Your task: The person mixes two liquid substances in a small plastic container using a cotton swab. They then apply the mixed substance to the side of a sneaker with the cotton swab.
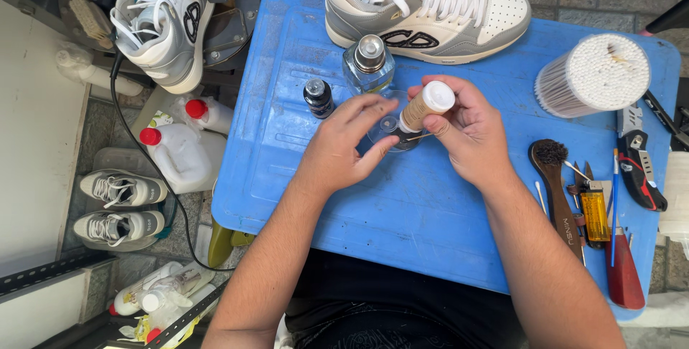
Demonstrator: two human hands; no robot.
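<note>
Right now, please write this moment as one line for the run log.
right hand: holds tan bottle, tilted | left hand: on clear cup | blue table | sneaker behind

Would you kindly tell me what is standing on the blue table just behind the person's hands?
Behind the hands on the blue table stand a clear glass bottle, a small dark bottle and a grey-and-white sneaker. The hands cover the glass bottle's base.

A grey and white sneaker (430,8) sits at the far edge of the blue desk (287,177), with a tub of cotton swabs (594,75) off to the right. A wooden brush (556,180) lies beside a yellow lighter (595,213). Two white jugs with red caps (183,144) stand on the floor.
</note>
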